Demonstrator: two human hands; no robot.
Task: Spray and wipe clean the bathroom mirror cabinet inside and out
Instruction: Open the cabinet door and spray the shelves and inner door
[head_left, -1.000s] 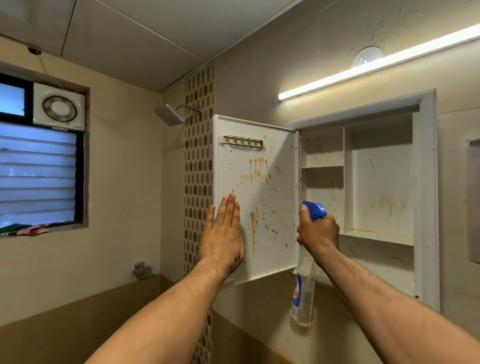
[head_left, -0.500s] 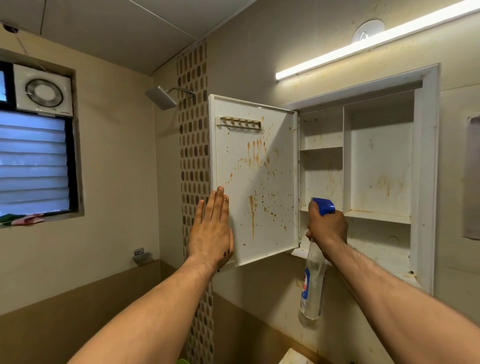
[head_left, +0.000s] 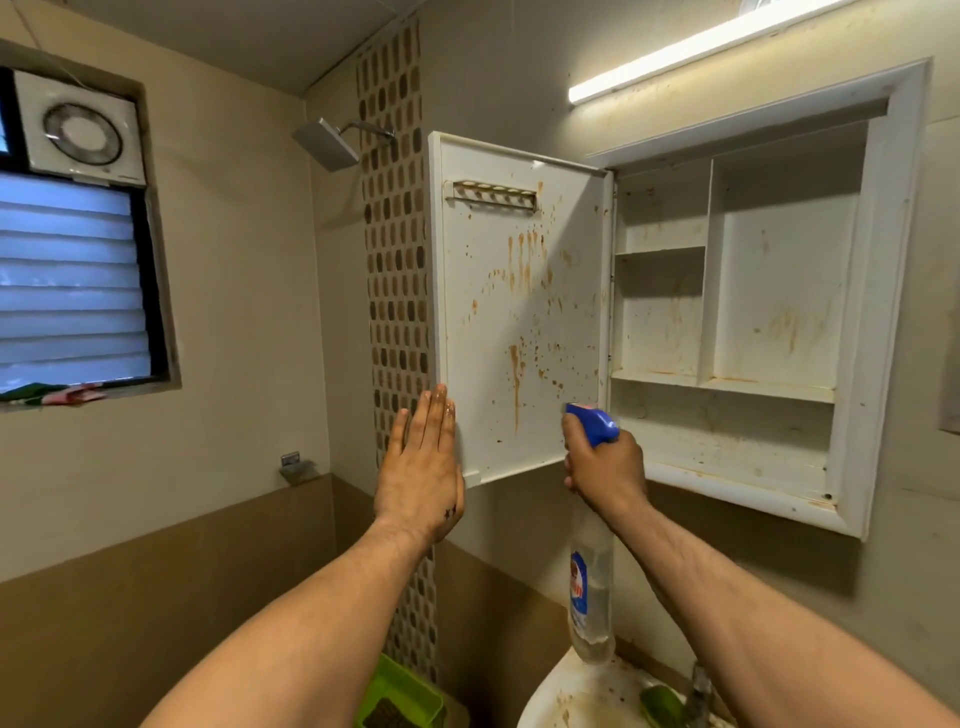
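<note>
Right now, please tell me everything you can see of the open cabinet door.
The cabinet door stands swung open to the left, hinged on its right edge. Its inner face, seemingly white plastic with a raised rim, carries a small slotted rack near the top. Brown-orange drips and specks stain it, mostly centre and lower right. The left hand presses straight fingers against its lower left edge. The spray bottle, held by the right hand, sits before its lower right corner. Its mirror side is hidden.

**Stained cabinet (head_left: 883, 312) open, spray bottle (head_left: 589, 587) raised**

The white wall cabinet's bare shelves are streaked brown. Its door (head_left: 483, 322) swings out left, its inner face spattered with brown drips. The right hand (head_left: 605, 462) grips the clear, blue-headed bottle upright by the door's lower corner.
</note>
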